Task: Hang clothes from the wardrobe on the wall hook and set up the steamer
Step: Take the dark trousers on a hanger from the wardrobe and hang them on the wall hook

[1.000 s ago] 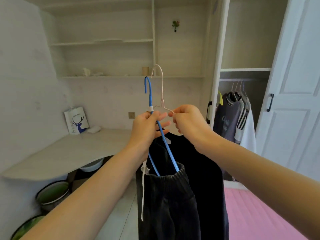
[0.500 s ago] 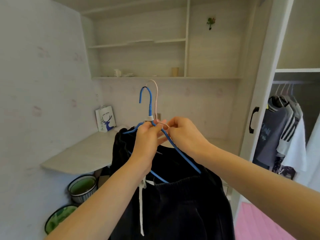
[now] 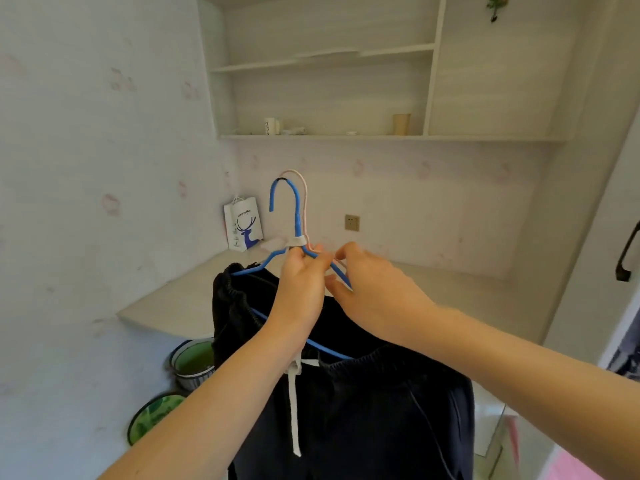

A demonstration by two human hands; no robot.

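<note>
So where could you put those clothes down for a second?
The desk looks bare from its front edge back toward the paper bag, and right of the hands toward the wall socket. Under the desk, the green basins crowd the floor.

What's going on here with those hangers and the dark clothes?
A person is holding two hangers together at the neck, a blue hanger and a pale pink hanger behind it. The left hand grips the blue one, the right hand pinches beside it. Dark clothes hang from them above the corner desk. Nothing is on a wall hook yet.
</note>
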